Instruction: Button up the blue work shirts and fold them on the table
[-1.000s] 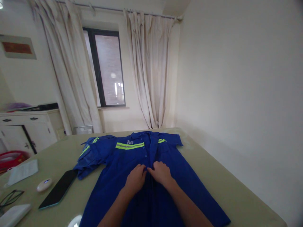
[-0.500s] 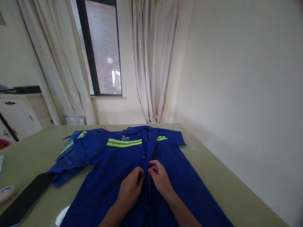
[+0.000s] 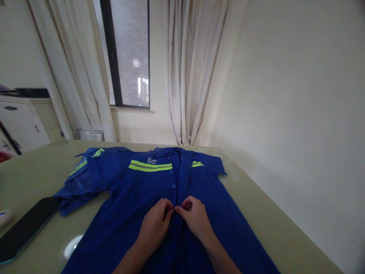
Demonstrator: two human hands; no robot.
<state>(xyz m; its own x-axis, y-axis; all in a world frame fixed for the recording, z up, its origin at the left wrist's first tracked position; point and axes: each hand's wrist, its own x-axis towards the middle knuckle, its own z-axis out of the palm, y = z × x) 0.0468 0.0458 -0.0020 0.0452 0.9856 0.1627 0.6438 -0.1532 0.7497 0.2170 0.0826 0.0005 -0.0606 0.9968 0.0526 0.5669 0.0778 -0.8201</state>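
A blue work shirt with yellow-green reflective stripes and a small white chest print lies front up, its collar at the far side. Over the middle of its front opening, my left hand pinches the button edge with thumb and forefinger. My right hand faces it, thumb and fingers closed on the other front edge, the thumb tip meeting the left fingertips. Two buttons show above the hands on the left-hand edge. Whatever lies between the fingertips is hidden.
The shirt rests on a green-covered table along a white wall. At left lie a long black flat object, a white rounded item and another white round thing. Curtains hang behind.
My right hand has moved left and its fingers have closed, so the two hands' fingertips now meet at the shirt's front edge. The camera view has shifted slightly.
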